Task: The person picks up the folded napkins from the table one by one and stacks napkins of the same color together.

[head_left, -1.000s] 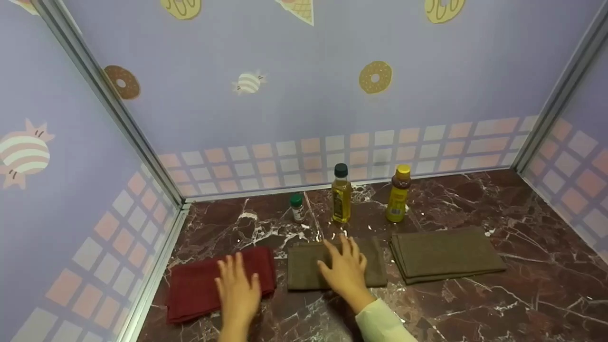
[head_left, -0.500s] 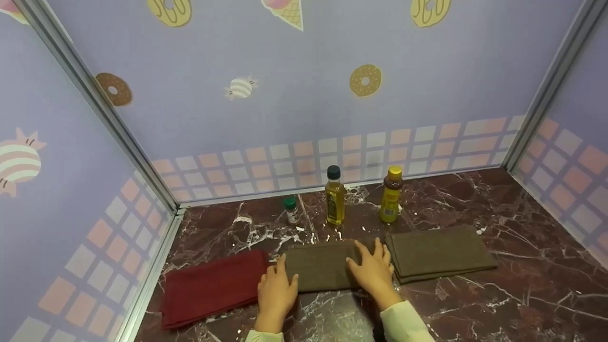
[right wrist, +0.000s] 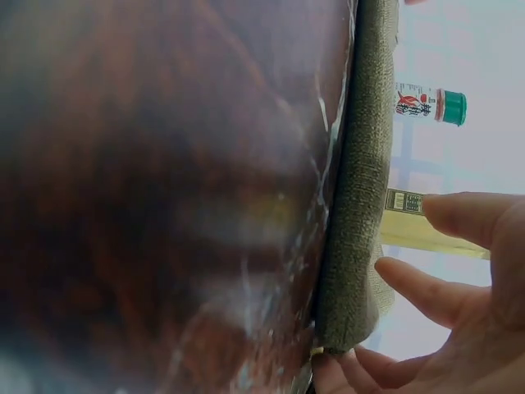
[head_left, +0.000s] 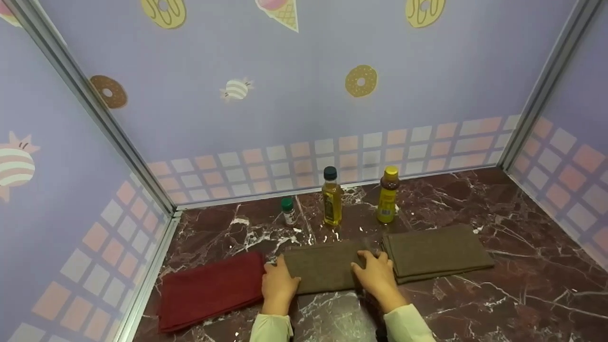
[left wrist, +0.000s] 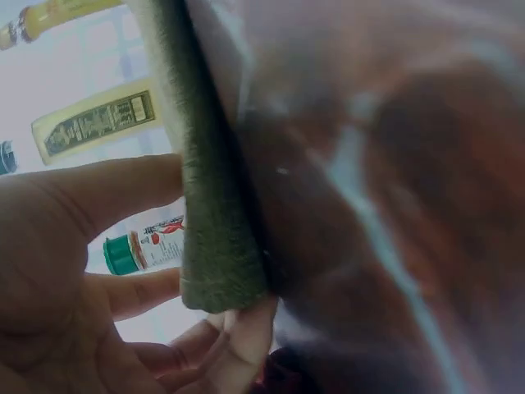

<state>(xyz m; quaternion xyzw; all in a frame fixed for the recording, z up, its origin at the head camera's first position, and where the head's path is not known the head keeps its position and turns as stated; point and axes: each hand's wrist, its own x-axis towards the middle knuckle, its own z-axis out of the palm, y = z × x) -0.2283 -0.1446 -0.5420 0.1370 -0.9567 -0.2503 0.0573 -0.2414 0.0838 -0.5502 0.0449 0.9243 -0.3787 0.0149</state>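
A folded olive-brown cloth [head_left: 325, 268] lies flat on the table between my two hands. My left hand [head_left: 279, 287] grips its left end; in the left wrist view the thumb rests on top and fingertips [left wrist: 250, 328] curl round the end of the cloth [left wrist: 221, 246]. At the right end is my right hand [head_left: 377, 278], fingers bent over it. In the right wrist view, lower fingertips [right wrist: 332, 369] tuck in at the end of the cloth [right wrist: 357, 205], low by the table, while another fingertip reaches its top.
A folded red cloth [head_left: 211, 292] lies just left of my left hand. Another folded olive-brown cloth [head_left: 437, 251] lies at the right. Behind stand a green-capped jar [head_left: 288, 212], an oil bottle [head_left: 332, 197] and a yellow-capped bottle [head_left: 388, 195], before a patterned wall [head_left: 304, 109].
My left hand has moved right, from over the red cloth to the middle cloth's left end. My right hand has shifted right to its other end, and fingers of both have curled in.
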